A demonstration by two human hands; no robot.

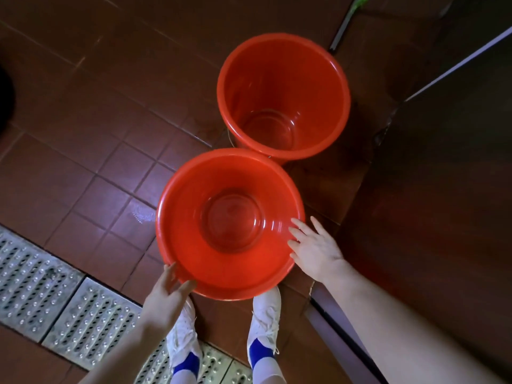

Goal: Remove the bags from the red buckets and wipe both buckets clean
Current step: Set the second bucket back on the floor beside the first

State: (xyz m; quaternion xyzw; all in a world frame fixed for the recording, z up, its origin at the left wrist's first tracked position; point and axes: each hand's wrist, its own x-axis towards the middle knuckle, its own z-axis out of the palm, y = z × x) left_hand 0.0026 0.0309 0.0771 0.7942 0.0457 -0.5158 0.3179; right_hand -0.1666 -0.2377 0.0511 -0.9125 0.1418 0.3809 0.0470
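Note:
Two red plastic buckets stand side by side on the brown tiled floor, both with nothing inside. The near bucket (191, 245) is right in front of my feet. My left hand (166, 295) is at its near-left rim, thumb over the edge and fingers along the outside. My right hand (313, 248) lies with straight, spread fingers at its right rim, fingertips reaching over the inner wall. The far bucket (249, 79) touches the near one at the back right. No bag or cloth is in view.
A perforated metal drain grate (41, 289) runs along the floor at the lower left, under my white shoes (264, 320). A dark cabinet or counter (443, 189) fills the right side. A mop or broom handle (343, 26) leans at the top right.

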